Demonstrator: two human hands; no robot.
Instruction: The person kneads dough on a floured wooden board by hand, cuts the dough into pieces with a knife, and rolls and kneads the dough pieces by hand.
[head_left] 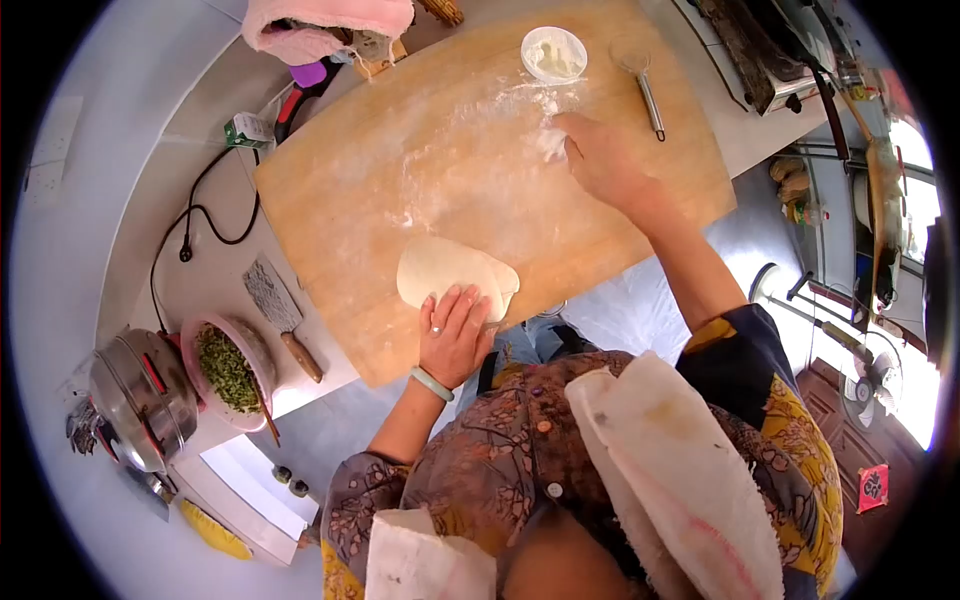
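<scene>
A flat piece of pale dough (440,268) lies near the front edge of the floured wooden board (340,240), with its right side folded over in layers. My left hand (456,325), with a ring and a pale bangle, rests flat on the dough, fingers stretched out. Further back on the right, my right hand (605,165) is curled closed at a small patch of white flour (552,142); its fingertips are partly hidden. Behind it stands a white bowl (554,55) with flour in it. A whisk (650,100) lies to the right of that bowl.
Left of the board are a cleaver (272,300), a pink bowl of chopped greens (228,368), a steel pot (145,400) and a black cord (205,215). A pink towel (325,25) sits at the back left, a stove (765,60) at the back right.
</scene>
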